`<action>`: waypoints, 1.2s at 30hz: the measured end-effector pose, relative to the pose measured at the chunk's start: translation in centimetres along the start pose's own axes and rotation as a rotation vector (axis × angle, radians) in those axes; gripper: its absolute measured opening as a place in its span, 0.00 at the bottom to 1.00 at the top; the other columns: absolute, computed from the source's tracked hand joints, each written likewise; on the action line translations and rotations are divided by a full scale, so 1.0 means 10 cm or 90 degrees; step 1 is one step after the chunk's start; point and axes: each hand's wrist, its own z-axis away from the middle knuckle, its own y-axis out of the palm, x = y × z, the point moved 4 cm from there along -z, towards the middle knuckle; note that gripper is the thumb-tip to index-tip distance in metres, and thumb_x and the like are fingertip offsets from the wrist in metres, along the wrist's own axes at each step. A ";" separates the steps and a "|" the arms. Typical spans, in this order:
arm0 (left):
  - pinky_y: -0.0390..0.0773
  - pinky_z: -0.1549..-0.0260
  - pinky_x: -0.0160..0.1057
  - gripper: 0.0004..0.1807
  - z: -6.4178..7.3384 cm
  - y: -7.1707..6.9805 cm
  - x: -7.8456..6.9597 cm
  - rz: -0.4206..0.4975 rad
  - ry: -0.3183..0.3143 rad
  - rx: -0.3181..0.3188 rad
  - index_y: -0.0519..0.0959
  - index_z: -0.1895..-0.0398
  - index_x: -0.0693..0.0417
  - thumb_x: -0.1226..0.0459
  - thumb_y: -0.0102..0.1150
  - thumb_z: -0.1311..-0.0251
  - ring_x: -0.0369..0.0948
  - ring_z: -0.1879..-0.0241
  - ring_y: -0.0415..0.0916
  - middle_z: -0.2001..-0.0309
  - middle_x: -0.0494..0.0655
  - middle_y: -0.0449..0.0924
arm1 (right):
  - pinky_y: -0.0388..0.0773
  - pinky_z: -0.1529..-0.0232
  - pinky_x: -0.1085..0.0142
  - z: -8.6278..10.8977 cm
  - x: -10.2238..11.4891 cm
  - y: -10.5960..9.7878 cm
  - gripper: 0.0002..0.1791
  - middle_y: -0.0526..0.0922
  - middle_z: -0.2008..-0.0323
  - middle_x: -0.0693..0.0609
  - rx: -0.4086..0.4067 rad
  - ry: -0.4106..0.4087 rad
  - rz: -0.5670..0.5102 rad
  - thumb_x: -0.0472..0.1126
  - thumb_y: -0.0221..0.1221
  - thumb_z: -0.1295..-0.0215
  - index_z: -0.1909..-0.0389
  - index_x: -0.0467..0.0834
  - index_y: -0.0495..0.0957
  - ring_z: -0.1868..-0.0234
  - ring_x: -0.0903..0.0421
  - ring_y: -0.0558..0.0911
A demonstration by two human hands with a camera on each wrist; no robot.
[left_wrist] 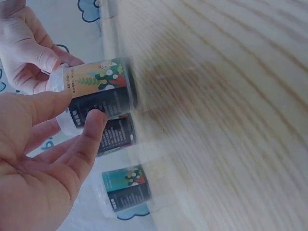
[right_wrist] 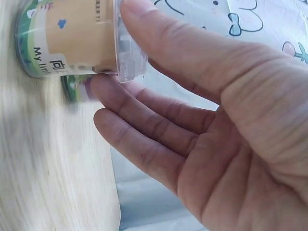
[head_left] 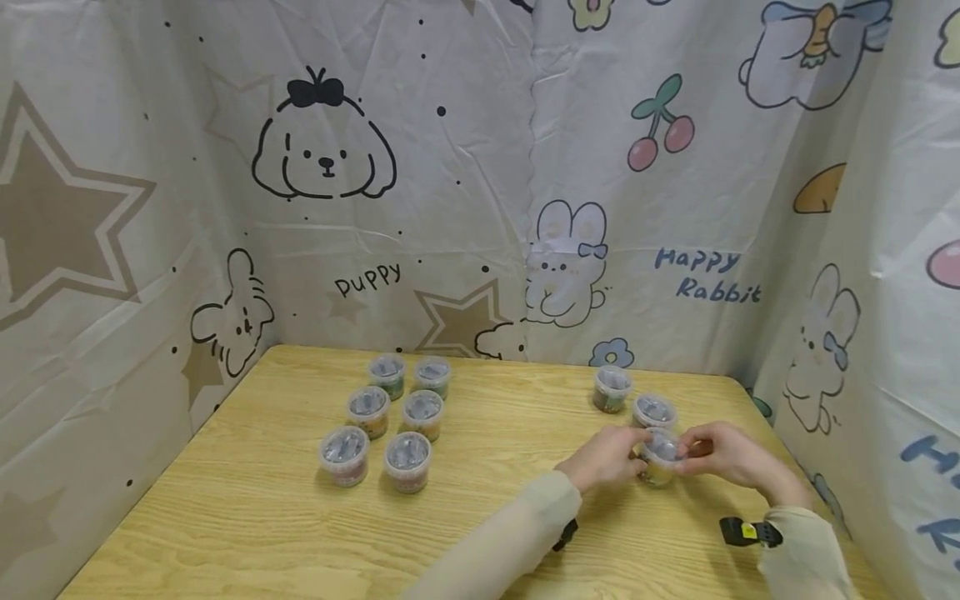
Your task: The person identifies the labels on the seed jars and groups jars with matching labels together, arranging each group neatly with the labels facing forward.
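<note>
Between my two hands is a small lidded plastic tub (head_left: pixel 660 473), upright at the front of the right-hand group. Its label (left_wrist: pixel 94 79) is orange and black with a leafy print. My left hand (head_left: pixel 602 460) holds it from the left, thumb at the lid's rim and fingers along the side. From the right, my right hand (head_left: pixel 726 455) grips the lid edge between thumb and fingers. Whether the tub's base touches the table cannot be told. Right behind stands a second tub (head_left: pixel 654 409), partly hidden, and farther back a third tub (left_wrist: pixel 126 187) with a teal label.
On the table's left half, several similar lidded tubs (head_left: pixel 407 462) stand in two columns. The wooden table (head_left: pixel 247 517) ends at a printed cloth (head_left: pixel 465 208) that hangs behind and at both sides.
</note>
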 end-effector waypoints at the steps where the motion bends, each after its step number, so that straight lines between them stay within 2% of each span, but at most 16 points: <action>1: 0.75 0.63 0.21 0.23 0.01 -0.02 0.01 0.001 0.000 -0.007 0.76 0.38 0.43 0.59 0.64 0.37 0.26 0.57 0.79 0.45 0.34 0.81 | 0.74 0.68 0.71 -0.01 0.02 0.00 0.13 0.81 0.68 0.53 -0.001 -0.001 -0.001 0.48 0.71 0.44 0.69 0.44 0.80 0.69 0.65 0.75; 7: 0.76 0.58 0.23 0.24 0.07 -0.15 0.12 0.044 -0.001 -0.053 0.77 0.38 0.43 0.53 0.65 0.38 0.29 0.52 0.79 0.44 0.33 0.80 | 0.72 0.68 0.70 -0.09 0.18 -0.01 0.13 0.79 0.69 0.54 -0.015 -0.017 -0.002 0.50 0.69 0.42 0.69 0.46 0.79 0.69 0.62 0.74; 12: 0.76 0.58 0.24 0.23 0.13 -0.27 0.28 0.114 -0.004 -0.079 0.78 0.40 0.45 0.53 0.63 0.37 0.32 0.52 0.80 0.45 0.35 0.81 | 0.77 0.63 0.67 -0.19 0.30 0.01 0.13 0.82 0.65 0.53 -0.057 -0.012 0.013 0.52 0.68 0.41 0.67 0.47 0.79 0.63 0.58 0.78; 17: 0.77 0.56 0.26 0.21 0.16 -0.40 0.44 0.171 0.004 -0.102 0.79 0.41 0.46 0.54 0.63 0.37 0.34 0.52 0.80 0.46 0.38 0.82 | 0.79 0.62 0.65 -0.29 0.41 0.03 0.14 0.85 0.61 0.51 -0.089 -0.010 -0.001 0.54 0.66 0.39 0.64 0.47 0.79 0.58 0.55 0.83; 21: 0.77 0.57 0.26 0.21 0.20 -0.49 0.55 0.198 0.007 -0.111 0.79 0.41 0.46 0.54 0.63 0.37 0.34 0.53 0.80 0.46 0.39 0.82 | 0.80 0.63 0.65 -0.36 0.49 0.07 0.14 0.85 0.59 0.50 -0.113 -0.030 -0.010 0.53 0.65 0.37 0.62 0.47 0.80 0.57 0.54 0.84; 27: 0.78 0.57 0.28 0.19 0.28 -0.61 0.70 0.230 -0.002 -0.123 0.79 0.44 0.46 0.55 0.63 0.37 0.34 0.54 0.80 0.46 0.39 0.82 | 0.83 0.58 0.57 -0.45 0.60 0.15 0.16 0.85 0.54 0.46 -0.141 -0.046 -0.030 0.53 0.65 0.37 0.57 0.46 0.80 0.54 0.49 0.86; 31: 0.78 0.59 0.29 0.17 0.35 -0.72 0.79 0.251 -0.012 -0.126 0.79 0.46 0.44 0.54 0.63 0.37 0.35 0.53 0.80 0.46 0.39 0.81 | 0.83 0.54 0.53 -0.53 0.69 0.20 0.16 0.85 0.54 0.44 -0.166 -0.070 -0.039 0.49 0.65 0.37 0.54 0.45 0.80 0.53 0.47 0.86; 36: 0.79 0.60 0.34 0.16 0.39 -0.84 0.90 0.270 -0.019 -0.128 0.80 0.48 0.44 0.53 0.64 0.37 0.37 0.53 0.79 0.47 0.42 0.82 | 0.82 0.53 0.51 -0.60 0.78 0.26 0.17 0.85 0.53 0.43 -0.192 -0.086 -0.047 0.49 0.65 0.36 0.51 0.44 0.80 0.53 0.46 0.86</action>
